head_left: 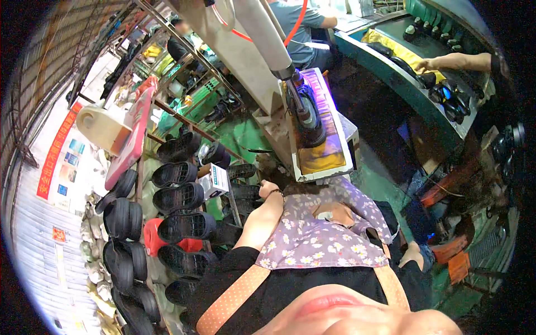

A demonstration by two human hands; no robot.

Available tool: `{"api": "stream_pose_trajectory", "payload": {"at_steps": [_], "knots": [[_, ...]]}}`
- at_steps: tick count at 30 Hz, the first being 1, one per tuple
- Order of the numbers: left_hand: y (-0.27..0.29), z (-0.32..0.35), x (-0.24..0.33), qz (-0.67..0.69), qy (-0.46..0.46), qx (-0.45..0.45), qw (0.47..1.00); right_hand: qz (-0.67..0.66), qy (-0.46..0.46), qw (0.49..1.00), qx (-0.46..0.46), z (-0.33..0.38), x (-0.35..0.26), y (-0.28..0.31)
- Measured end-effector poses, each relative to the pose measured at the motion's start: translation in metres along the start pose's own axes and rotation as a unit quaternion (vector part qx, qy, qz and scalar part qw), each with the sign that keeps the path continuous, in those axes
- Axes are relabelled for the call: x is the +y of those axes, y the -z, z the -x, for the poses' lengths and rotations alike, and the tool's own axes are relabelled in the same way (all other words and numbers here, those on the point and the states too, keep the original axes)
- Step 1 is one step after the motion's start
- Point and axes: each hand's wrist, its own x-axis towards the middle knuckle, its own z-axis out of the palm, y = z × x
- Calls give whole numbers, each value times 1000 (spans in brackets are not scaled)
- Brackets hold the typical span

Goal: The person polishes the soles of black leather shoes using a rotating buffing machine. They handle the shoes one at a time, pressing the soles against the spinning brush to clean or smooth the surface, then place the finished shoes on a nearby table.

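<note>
My left hand (270, 190) is closed, its fingers curled in, beside the rack of black shoe soles (178, 199). Anything inside those fingers is hidden. Down at my right side hangs my right hand (412, 257), partly seen, its fingers not clear. In front of me a press with a grey cylinder (262, 36) reaches down to a black shoe (311, 124). That shoe stands on a white-rimmed tray (350, 167) with a yellow and purple lining, apart from both hands. A small white and blue box (214, 181) lies among the soles near my left hand.
More black soles (124, 218) line the left side, near a pink-edged board (131, 139) and a red plastic piece (153, 237). At right, a co-worker's hand (429, 65) reaches over a green-sided bench (402, 89) bearing black shoes. Another person (301, 25) sits at the back.
</note>
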Motion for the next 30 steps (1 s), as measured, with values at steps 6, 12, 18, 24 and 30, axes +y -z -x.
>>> {"api": "stream_pose_trajectory", "payload": {"at_steps": [6,12,18,24,30], "knots": [[15,18,2,-21,-38,3,999,-82,-53,995,20,-9,-10,-9],[38,45,-33,-205,-333,-106,914,-255,-148,953,67,-33,-26,-13],[83,53,-39,-318,-237,-100,912,-440,-275,849,104,-87,-66,-2],[45,17,-129,-303,-132,-237,913,-590,-19,802,-90,-151,-170,74],[181,72,-205,-284,-69,-302,907,-253,236,933,-95,-5,-326,133]]}}
